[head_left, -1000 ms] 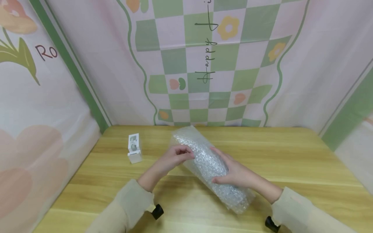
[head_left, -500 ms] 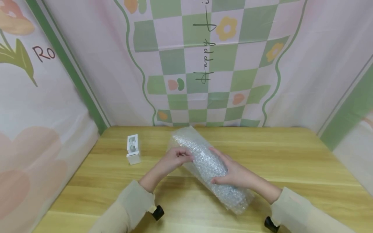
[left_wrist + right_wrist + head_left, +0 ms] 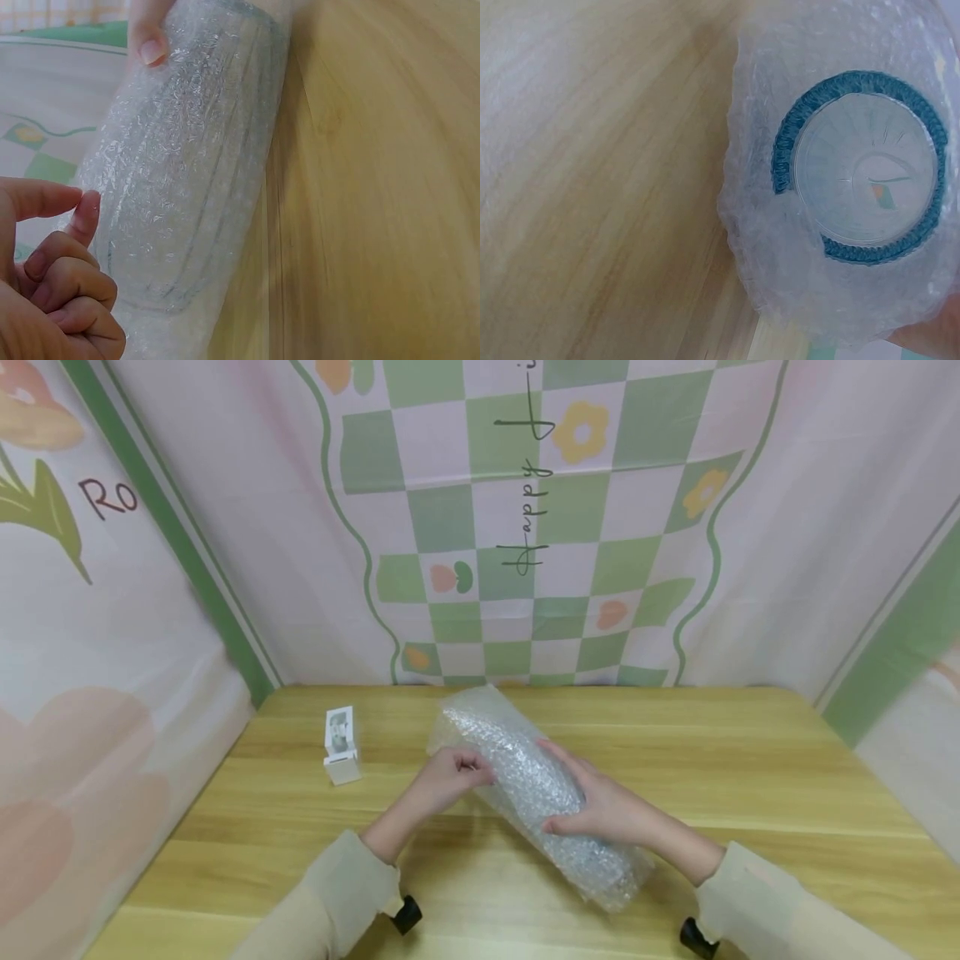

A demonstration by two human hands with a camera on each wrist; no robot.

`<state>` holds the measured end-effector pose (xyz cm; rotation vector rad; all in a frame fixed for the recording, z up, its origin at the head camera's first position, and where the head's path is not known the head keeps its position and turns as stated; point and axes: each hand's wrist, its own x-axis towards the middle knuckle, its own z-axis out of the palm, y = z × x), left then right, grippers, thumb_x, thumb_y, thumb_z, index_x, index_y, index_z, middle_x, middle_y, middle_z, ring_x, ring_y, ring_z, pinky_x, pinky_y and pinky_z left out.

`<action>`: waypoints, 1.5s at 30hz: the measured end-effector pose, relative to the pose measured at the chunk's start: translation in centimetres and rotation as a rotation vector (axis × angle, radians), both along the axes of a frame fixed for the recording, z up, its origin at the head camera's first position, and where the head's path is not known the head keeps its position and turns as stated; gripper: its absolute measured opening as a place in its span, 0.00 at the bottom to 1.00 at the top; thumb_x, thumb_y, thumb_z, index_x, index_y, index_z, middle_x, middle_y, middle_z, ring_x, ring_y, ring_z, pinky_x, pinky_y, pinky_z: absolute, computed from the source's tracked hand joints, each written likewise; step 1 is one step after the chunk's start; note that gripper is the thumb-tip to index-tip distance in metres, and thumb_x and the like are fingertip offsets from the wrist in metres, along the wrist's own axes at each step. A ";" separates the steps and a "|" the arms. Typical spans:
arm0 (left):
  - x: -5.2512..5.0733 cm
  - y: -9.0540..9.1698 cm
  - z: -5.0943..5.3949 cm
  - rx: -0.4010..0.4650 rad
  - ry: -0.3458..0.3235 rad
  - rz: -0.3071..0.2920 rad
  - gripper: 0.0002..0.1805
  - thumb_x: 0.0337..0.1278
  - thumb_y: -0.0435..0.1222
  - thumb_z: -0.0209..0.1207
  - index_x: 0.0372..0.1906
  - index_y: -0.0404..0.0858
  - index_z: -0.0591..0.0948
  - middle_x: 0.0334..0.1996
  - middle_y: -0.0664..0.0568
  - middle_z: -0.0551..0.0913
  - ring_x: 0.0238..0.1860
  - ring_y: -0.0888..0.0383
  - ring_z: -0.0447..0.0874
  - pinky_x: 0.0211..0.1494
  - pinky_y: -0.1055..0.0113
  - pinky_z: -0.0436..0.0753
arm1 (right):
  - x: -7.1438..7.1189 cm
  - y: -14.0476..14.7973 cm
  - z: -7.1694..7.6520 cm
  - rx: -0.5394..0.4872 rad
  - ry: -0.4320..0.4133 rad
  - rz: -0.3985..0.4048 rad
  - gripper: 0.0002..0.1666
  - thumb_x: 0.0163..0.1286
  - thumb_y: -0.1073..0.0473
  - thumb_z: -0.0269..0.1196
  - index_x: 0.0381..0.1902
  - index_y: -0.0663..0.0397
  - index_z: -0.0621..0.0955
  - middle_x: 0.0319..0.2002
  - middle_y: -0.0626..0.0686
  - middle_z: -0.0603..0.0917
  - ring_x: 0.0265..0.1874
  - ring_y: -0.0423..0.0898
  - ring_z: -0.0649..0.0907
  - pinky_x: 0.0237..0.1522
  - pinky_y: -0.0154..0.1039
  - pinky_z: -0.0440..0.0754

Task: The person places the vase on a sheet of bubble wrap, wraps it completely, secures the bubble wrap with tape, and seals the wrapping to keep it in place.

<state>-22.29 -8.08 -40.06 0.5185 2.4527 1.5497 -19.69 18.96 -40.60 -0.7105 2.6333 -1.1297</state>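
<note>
A clear ribbed glass vase [image 3: 214,161] lies slantwise on the table inside bubble wrap [image 3: 525,768]. Through the wrap's end in the right wrist view, a teal corded ring [image 3: 802,109] surrounds the round glass. My right hand [image 3: 603,806] grips the wrapped vase from the right, thumb on the near side and fingers over the far side. At the wrap's left edge my left hand [image 3: 448,778] pinches with thumb and index fingertips, the other fingers curled. Whether a flap of film or tape lies between those tips is hard to see.
A small white box [image 3: 343,767] with a greyish printed panel stands at the back left of the wooden table [image 3: 720,760]. Printed cloth [image 3: 570,552] hangs behind the table's back edge and at both sides. Black wrist cameras [image 3: 407,915] sit under the sleeves.
My left hand has drawn slightly down and toward me along the wrap's left edge, still pinching. The right hand and the wrapped vase stay in place. The head view has shifted a little.
</note>
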 end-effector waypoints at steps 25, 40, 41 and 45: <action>0.0 -0.2 -0.8 -0.053 0.001 0.014 0.24 0.68 0.50 0.64 0.22 0.37 0.84 0.11 0.60 0.64 0.16 0.63 0.57 0.19 0.71 0.59 | -0.1 0.0 -0.6 -0.010 0.010 -0.002 0.68 0.56 0.43 0.76 0.84 0.35 0.48 0.77 0.72 0.54 0.67 0.80 0.64 0.53 0.80 0.72; 0.3 -0.5 0.9 -0.382 1.026 -0.190 0.10 0.53 0.36 0.76 0.39 0.44 0.87 0.39 0.56 0.83 0.42 0.59 0.80 0.46 0.68 0.82 | -0.1 0.1 -0.2 -0.012 -0.011 -0.004 0.67 0.57 0.43 0.76 0.84 0.36 0.48 0.78 0.72 0.52 0.68 0.80 0.63 0.55 0.81 0.70; 0.1 -0.5 1.0 -0.393 1.102 -0.218 0.13 0.52 0.36 0.76 0.43 0.43 0.88 0.42 0.53 0.83 0.44 0.57 0.81 0.48 0.67 0.82 | -0.1 0.1 -0.2 -0.012 -0.009 -0.003 0.67 0.57 0.43 0.76 0.84 0.36 0.48 0.78 0.72 0.52 0.68 0.80 0.63 0.55 0.81 0.70; -0.7 -0.3 1.0 -0.412 1.145 -0.296 0.20 0.52 0.35 0.76 0.52 0.42 0.88 0.45 0.51 0.84 0.44 0.57 0.81 0.46 0.71 0.81 | 0.0 0.1 -0.3 -0.010 -0.014 -0.002 0.67 0.57 0.43 0.76 0.84 0.36 0.48 0.78 0.71 0.52 0.68 0.80 0.63 0.54 0.81 0.70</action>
